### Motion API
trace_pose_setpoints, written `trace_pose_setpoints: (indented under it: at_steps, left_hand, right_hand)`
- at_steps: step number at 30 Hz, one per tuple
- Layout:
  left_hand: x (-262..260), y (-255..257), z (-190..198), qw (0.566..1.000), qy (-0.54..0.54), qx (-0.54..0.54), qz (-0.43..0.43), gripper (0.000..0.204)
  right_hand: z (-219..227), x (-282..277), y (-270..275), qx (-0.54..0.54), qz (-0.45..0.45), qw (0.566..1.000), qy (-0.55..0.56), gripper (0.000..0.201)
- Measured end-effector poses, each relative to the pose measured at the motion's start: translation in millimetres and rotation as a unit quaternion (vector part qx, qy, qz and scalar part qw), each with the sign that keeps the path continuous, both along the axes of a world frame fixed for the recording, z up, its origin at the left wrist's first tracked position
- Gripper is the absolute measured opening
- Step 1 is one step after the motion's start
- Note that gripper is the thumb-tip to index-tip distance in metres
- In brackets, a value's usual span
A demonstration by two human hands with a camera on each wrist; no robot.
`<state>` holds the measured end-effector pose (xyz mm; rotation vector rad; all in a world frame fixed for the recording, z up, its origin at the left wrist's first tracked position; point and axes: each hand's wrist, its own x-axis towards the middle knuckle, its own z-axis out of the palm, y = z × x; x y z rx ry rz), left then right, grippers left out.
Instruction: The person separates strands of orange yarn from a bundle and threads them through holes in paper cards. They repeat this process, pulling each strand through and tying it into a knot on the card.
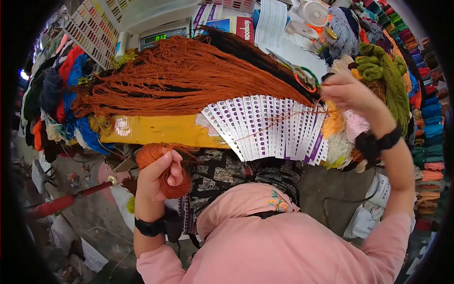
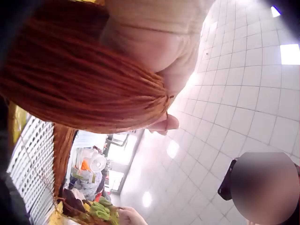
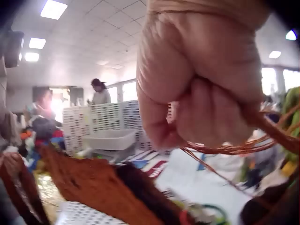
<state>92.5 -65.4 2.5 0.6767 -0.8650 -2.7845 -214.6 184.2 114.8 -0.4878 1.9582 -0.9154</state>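
In the head view the left hand (image 1: 163, 173) grips a thick bundle of rust-orange yarn (image 1: 176, 188) in front of the lap; the left wrist view shows that bundle (image 2: 93, 89) looped around the hand (image 2: 154, 42). The right hand (image 1: 347, 94) is raised at the right, over the end of the fanned cards. Its fingers curl round rust-orange strands (image 3: 229, 149) in the right wrist view, where the hand (image 3: 201, 70) fills the upper middle. A thin strand (image 1: 269, 124) runs across the cards (image 1: 257, 125) between the two sides. A long spread of rust yarn (image 1: 156, 75) lies behind.
Scissors (image 1: 305, 78) with red and green handles lie near the right hand. A scale (image 1: 163, 37), a notebook (image 1: 243, 29) and a small fan (image 1: 316, 14) are at the back. Coloured skeins (image 1: 378, 66) are piled at both sides. Two other people are in the right wrist view's background.
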Motion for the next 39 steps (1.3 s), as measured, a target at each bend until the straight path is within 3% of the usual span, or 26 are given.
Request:
trace_pose_setpoints:
  at_steps: [1, 3, 5, 9, 11, 12, 14, 17, 19, 21, 24, 28, 29, 31, 32, 33, 34, 36, 37, 38, 39]
  left_hand:
    - [1, 1, 4, 1.000, 0.000, 0.004, 0.007, 0.015]
    - [5, 3, 11, 1.000, 0.001, 0.011, 0.020, 0.016]
    - [7, 5, 17, 0.999, 0.041, -0.015, 0.004, 0.018]
    - [16, 6, 35, 0.996, 0.071, -0.030, 0.032, 0.021]
    - [18, 0, 44, 0.991, 0.130, 0.006, 0.014, 0.023]
    - [20, -5, 47, 0.985, 0.170, 0.016, 0.000, 0.024]
    - [25, -20, 51, 0.973, 0.232, 0.011, -0.002, 0.026]
    - [33, -46, 54, 0.970, 0.219, 0.019, 0.104, 0.026]
    - [36, -58, 45, 0.974, 0.175, 0.012, 0.142, 0.022]
    - [34, -62, 31, 0.975, 0.110, 0.013, 0.190, 0.019]
    - [25, -69, -4, 0.984, 0.048, 0.011, 0.171, 0.013]
    - [7, -66, -27, 0.984, -0.019, 0.011, 0.176, 0.010]
    - [4, -67, -33, 0.983, -0.029, 0.011, 0.179, 0.010]
    - [-1, -71, -41, 0.981, -0.050, 0.011, 0.185, 0.010]
    - [-2, -71, -42, 0.979, -0.051, 0.010, 0.196, 0.011]
    - [-3, -72, -44, 0.978, -0.052, 0.013, 0.204, 0.012]
    - [-2, -76, -47, 0.976, -0.052, 0.017, 0.213, 0.013]
    - [1, -87, -57, 0.969, -0.048, 0.011, 0.242, 0.014]
    - [4, -97, -66, 0.965, -0.045, 0.002, 0.260, 0.014]
    - [8, -108, -74, 0.960, -0.043, -0.008, 0.275, 0.014]
    - [15, -120, -80, 0.951, -0.057, -0.012, 0.304, 0.014]
  right_hand:
    - [-11, 16, -17, -0.050, 0.020, 0.993, -0.103, 0.016]
    - [-42, 42, -48, -0.136, 0.012, 0.974, -0.179, 0.018]
    - [-76, 63, -80, -0.200, 0.028, 0.961, -0.189, 0.019]
    - [-131, 102, -129, -0.217, 0.108, 0.951, -0.191, 0.021]
    - [-172, 118, -147, -0.278, 0.192, 0.939, -0.063, 0.021]
    - [-180, 126, -146, -0.229, 0.188, 0.948, -0.120, 0.022]
    - [-183, 142, -145, -0.128, 0.177, 0.948, -0.233, 0.023]
    - [-155, 128, -117, -0.105, 0.212, 0.851, -0.470, 0.024]
    - [-128, 112, -88, -0.159, 0.124, 0.835, -0.511, 0.021]
    - [-103, 92, -58, -0.240, 0.063, 0.850, -0.465, 0.013]
    - [-71, 51, -9, -0.345, -0.032, 0.876, -0.337, 0.019]
    - [-29, -25, 70, -0.549, -0.151, 0.802, -0.179, 0.011]
    - [-18, -53, 101, -0.562, -0.199, 0.800, -0.073, 0.014]
    - [5, -126, 186, -0.586, -0.185, 0.789, -0.027, 0.017]
    - [17, -122, 209, -0.374, -0.152, 0.817, 0.411, 0.018]
    - [26, -124, 235, -0.219, -0.146, 0.761, 0.593, 0.019]
    - [36, -127, 262, -0.047, -0.160, 0.653, 0.738, 0.020]
    - [56, -146, 314, -0.005, -0.193, 0.661, 0.725, 0.016]
    - [70, -150, 330, 0.011, -0.148, 0.670, 0.727, 0.013]
    - [86, -161, 345, -0.089, -0.238, 0.748, 0.613, 0.011]
    - [104, -177, 359, -0.186, -0.321, 0.797, 0.477, 0.014]
